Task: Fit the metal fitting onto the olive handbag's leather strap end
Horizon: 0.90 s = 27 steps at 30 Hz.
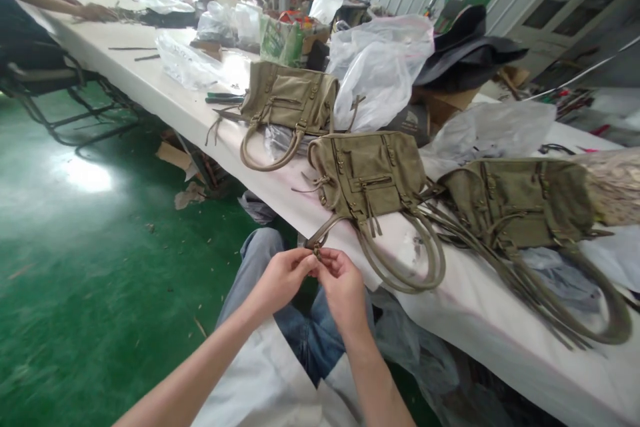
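Through the head view I have a slim olive strap (pixel 330 221) held at the fingertips, its long axis slanting from them up and rightward to an olive handbag (pixel 383 173). The left hand (pixel 285 277) and right hand (pixel 344 283) meet, thumbs and forefingers pinching the strap around a small brass-toned fitting (pixel 317 251). The handbag lies on its side just beyond the fingers and to their right, long axis roughly crosswise, its looped handles (pixel 441 257) pointing back toward me. I see soft, creased sides, a zipped front pocket, dangling cords and dark metal hardware. A second handbag (pixel 293 97) lies farther beyond the fingers, a third (pixel 523 203) well to their right, all on the white-covered table (pixel 480 310).
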Motion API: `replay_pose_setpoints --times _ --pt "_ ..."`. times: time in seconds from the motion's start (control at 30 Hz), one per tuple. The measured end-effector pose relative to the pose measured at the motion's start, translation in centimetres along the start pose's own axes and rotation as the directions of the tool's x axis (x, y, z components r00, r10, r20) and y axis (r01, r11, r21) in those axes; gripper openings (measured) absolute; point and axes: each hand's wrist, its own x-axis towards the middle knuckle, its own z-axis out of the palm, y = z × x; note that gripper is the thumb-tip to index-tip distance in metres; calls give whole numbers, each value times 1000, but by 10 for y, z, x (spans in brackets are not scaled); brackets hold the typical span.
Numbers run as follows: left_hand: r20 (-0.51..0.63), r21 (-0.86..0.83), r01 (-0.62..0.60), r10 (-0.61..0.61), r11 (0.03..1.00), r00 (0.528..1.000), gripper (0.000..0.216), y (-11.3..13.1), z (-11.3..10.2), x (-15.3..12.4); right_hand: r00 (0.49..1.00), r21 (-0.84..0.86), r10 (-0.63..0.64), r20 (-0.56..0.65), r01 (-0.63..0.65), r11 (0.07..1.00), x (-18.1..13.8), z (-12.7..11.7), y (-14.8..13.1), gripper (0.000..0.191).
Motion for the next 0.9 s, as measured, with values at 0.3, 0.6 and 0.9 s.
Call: replay_pose_setpoints --times 0.3,0.6,0.9 --pt "66 -132 215 -208 968 976 41 -12 3 14 998 -233 -44 54 56 971 -20 -26 -12 43" --pt "-81 -213 160 -181 964 980 41 -16 6 7 884 -83 12 467 31 996 -21 -56 -25 63" --pt "-211 -153 85 -117 985 971 31 -14 17 -3 899 -257 -392 197 433 864 1 -35 -24 16"
